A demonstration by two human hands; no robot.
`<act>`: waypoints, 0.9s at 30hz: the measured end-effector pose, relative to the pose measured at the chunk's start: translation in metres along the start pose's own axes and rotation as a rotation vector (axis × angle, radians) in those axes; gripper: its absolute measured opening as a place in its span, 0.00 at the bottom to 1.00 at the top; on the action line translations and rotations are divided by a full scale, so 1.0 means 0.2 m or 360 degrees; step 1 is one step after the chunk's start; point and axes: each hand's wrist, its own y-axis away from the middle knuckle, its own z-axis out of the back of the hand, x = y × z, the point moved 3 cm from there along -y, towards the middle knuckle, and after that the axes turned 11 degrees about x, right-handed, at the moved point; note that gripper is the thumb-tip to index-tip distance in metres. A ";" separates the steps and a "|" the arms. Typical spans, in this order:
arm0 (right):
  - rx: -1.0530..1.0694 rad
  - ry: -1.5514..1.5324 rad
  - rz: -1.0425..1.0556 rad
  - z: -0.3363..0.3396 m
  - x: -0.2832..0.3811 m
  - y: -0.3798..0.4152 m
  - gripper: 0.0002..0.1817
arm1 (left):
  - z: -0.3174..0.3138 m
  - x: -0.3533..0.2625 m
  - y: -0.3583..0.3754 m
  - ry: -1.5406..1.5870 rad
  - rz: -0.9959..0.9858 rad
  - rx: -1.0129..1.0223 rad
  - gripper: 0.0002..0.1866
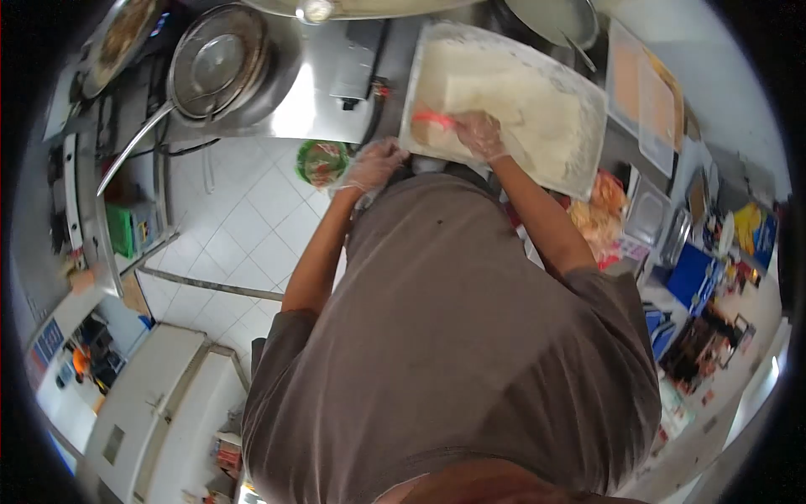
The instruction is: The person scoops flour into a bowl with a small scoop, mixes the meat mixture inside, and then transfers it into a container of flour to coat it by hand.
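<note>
No text, brand or number could be read. Pale marks, too blurred to make out, showed on a blue panel (49, 338) toward nine o'clock. At three o'clock, a pink-and-white packet (631, 251) carried print too small to tell. A small rectangular patch (113, 444) on the white cabinet (144, 395) at eight o'clock showed nothing legible.

The red tool (433, 119) is blurred (its exact kind cannot be told), its grip partly hidden by the right hand (480, 134). At the far edge, the wide round vessel (361, 10) and the pot (547, 17) are cut off.
</note>
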 end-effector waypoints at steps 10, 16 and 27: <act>-0.0192 -0.0130 -0.0132 0.06 0.01 0.02 0.15 | 0.03 -0.05 0.00 0.0156 0.0039 0.0130 0.17; 0.0040 -0.0210 -0.0091 0.07 0.04 0.04 0.15 | 0.07 -0.08 -0.01 -0.0046 0.0028 0.0141 0.16; -0.0092 0.0047 0.0150 -0.05 0.04 0.02 0.15 | 0.01 -0.10 -0.04 0.0104 -0.0139 0.0160 0.21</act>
